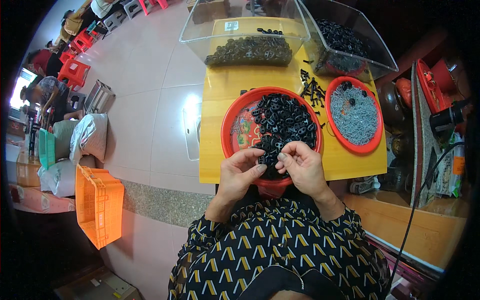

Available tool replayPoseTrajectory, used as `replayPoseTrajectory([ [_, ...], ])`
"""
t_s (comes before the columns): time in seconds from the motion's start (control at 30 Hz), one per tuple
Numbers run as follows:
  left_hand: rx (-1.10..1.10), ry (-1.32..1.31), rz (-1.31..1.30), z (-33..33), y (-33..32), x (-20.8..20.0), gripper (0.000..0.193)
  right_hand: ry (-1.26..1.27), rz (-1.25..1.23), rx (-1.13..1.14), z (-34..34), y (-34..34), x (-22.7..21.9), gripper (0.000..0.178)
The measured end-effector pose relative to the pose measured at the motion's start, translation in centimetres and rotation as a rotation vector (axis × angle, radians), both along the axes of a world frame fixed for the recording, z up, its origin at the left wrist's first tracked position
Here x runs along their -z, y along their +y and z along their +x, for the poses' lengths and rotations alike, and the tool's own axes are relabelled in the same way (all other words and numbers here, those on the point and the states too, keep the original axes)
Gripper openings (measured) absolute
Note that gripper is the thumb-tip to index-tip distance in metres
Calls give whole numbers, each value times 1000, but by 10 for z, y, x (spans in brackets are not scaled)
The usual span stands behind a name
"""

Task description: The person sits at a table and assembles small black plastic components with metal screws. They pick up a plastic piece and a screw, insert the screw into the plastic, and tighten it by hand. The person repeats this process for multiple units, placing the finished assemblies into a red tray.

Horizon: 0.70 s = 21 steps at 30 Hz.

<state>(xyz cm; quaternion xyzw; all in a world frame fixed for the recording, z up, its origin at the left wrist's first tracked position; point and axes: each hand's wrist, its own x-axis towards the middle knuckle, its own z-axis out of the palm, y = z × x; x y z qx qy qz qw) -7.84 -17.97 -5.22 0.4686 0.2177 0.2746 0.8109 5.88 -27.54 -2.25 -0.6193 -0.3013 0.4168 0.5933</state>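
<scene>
A red round basin in front of me holds a heap of small black oval plastic pieces with holes. Both hands are over its near edge. My left hand has its thumb and forefinger curled about what looks like one small black plastic piece, hard to separate from the heap behind. Close by on the right, my right hand is closed in a pinch, thumb against fingers. Whatever lies in that pinch is too small or hidden to make out.
On the yellow table a red tray of small silver screws stands right, beside loose black pins. Two clear bins of black parts stand behind. An orange crate is on the floor left; people sit farther off.
</scene>
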Motion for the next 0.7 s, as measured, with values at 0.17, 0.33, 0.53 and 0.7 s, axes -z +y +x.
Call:
replayPoseTrajectory([
  [0.17,27,-15,-42,2,-1,4,28,153,72,-40,0,0,-6,13],
  [0.33,71,-22,-44,5,-4,1,28,-100,50,37,-2,1,5,12],
  [0.53,43,-28,-41,2,-4,2,28,-195,-40,78,5,-1,4,9],
  [0.7,35,-22,-34,4,-4,0,27,32,47,47,11,-3,7,5],
])
